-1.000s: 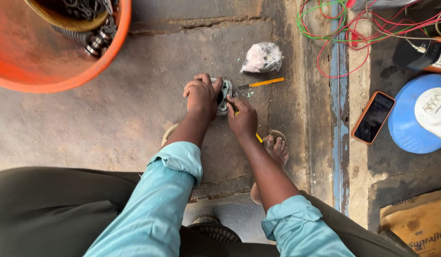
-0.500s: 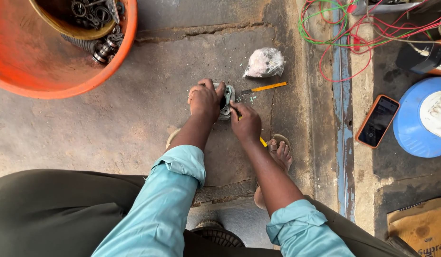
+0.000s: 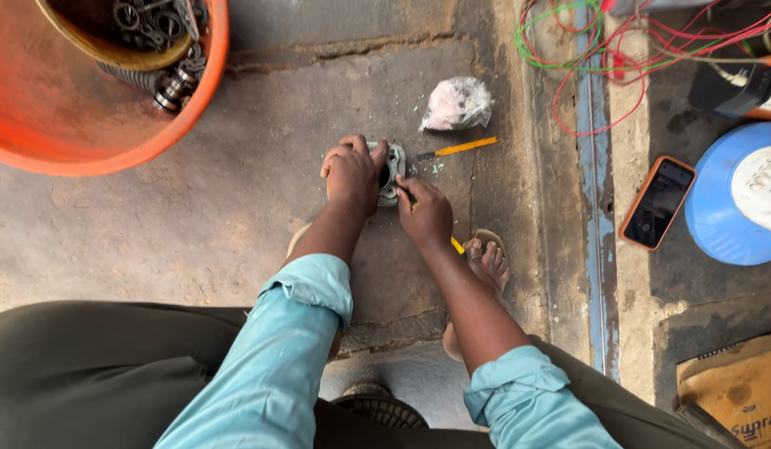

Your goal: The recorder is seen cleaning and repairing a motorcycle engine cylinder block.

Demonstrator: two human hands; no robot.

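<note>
Scraping step, I reckon | left hand (image 3: 350, 173) clamped on grey metal housing (image 3: 393, 172) on the concrete floor (image 3: 236, 166) | right hand (image 3: 424, 214) closed round yellow-handled tool (image 3: 457, 245) at its face | next needs steady pressure, tbh

Clear plastic bag (image 3: 456, 103) (crumpled) on concrete; dark phone screen (image 3: 659, 202); printed brown sack (image 3: 744, 389).

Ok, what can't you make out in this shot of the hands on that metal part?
Head view:
- Metal part: mostly covered by the left hand.
- Tool tip in the right hand: hidden by fingers.
- Orange tub: cut off by the frame edge.
- Plastic bag: contents too blurred.
</note>
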